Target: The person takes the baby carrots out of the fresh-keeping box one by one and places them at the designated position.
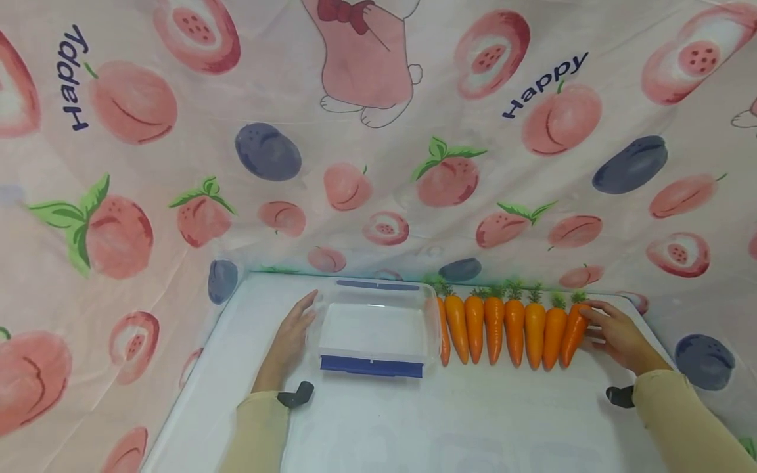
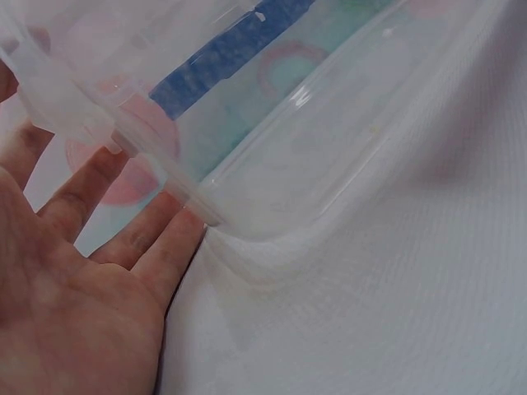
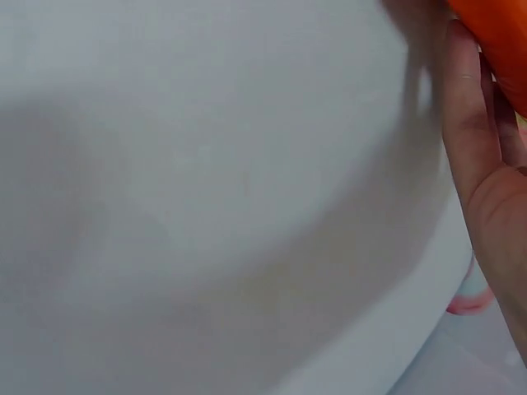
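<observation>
My left hand (image 1: 292,336) is at the left side of a clear plastic food container (image 1: 430,328). In the left wrist view its outstretched fingers (image 2: 152,234) touch the container's wall and rim. Blue clip strips (image 1: 371,366) run along the container's front and back edges, and no lid covers it. My right hand (image 1: 616,335) holds the rightmost orange carrot (image 1: 572,336) near its leafy top, fingers over its right side. That carrot leans, its tip pointing down and left. The right wrist view shows only a corner of the carrot (image 3: 504,41) by my thumb.
Several more carrots (image 1: 494,328) lie in a row between the container and my right hand, green tops toward the back. The leftmost one is partly behind the container's right wall. A white table (image 1: 473,420) carries everything. Fruit-printed cloth (image 1: 378,151) hangs behind and beside it.
</observation>
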The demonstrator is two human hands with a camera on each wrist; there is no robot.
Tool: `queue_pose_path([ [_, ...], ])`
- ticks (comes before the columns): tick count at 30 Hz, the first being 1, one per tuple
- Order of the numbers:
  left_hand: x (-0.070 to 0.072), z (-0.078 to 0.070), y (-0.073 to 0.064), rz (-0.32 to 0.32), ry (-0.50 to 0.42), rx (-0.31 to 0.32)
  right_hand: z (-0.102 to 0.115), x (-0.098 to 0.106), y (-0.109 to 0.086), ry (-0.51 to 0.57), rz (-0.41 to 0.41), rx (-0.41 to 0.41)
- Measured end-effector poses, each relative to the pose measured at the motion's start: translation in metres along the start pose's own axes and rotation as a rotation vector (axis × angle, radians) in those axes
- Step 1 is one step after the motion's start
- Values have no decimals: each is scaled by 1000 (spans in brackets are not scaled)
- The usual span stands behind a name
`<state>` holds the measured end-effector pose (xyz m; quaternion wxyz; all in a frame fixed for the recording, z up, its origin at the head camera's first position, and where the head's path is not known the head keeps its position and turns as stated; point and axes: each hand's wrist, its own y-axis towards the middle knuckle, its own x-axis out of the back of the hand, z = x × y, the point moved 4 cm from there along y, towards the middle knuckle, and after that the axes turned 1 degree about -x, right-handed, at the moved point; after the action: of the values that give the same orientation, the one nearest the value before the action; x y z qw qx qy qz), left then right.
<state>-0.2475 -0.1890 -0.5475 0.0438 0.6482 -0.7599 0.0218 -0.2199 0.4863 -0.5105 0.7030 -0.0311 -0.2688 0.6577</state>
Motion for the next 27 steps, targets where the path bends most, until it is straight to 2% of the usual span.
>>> queue_pose_path([
  [8, 0, 1, 1, 8, -25, -8, -7, -7, 0, 25, -11, -42],
  [15, 0, 2, 1, 0, -22, 0, -6, -10, -1, -33, -36, -70],
  [27, 1, 1, -1, -18, 73, 17, -14, -9, 2, -100, -41, -103],
])
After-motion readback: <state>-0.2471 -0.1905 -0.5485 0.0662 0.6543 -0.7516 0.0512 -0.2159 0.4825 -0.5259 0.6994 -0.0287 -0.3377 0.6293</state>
